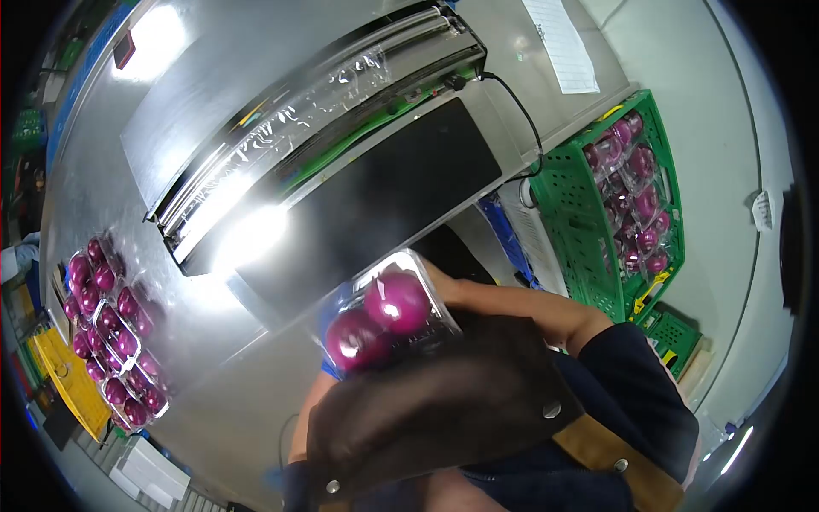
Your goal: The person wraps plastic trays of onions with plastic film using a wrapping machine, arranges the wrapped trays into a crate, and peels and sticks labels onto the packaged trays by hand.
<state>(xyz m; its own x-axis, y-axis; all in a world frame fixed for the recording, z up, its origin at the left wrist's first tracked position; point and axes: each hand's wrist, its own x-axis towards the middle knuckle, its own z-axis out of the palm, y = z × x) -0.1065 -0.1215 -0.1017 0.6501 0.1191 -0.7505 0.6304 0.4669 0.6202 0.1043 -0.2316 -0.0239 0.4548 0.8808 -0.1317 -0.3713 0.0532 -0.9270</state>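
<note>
Onion pack (384, 317), probably slick and easily dented, suits side holds: your left hand (331, 328) and right hand (441, 286) grip opposite sides.

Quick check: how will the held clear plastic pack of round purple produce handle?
The held clear plastic pack may be slippery, since its surface looks shiny. It is probably heavy for its size, with round purple produce filling much of it; those curved pieces might shift.
</note>
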